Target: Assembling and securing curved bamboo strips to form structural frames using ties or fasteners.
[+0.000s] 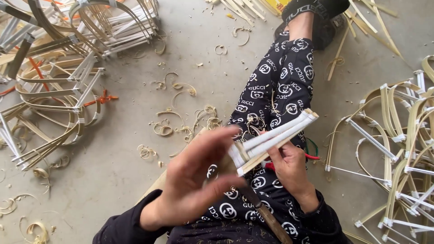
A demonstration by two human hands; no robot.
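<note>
A bundle of white-wrapped bamboo strips [273, 138] is clamped from below by the right hand [289, 169], fingers closed around it, above the lap. The left hand [194, 180] is held spread, fingertips at the bundle's near end. Bent bamboo frames [398, 149] are stacked at the floor's right edge; shavings [176, 122] are scattered on the concrete floor [113, 158].

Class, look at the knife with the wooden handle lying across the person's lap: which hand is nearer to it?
The right hand looks nearer: it holds the bundle of white strips just right of the knife. The left hand is raised to its left, fingers spread.
</note>
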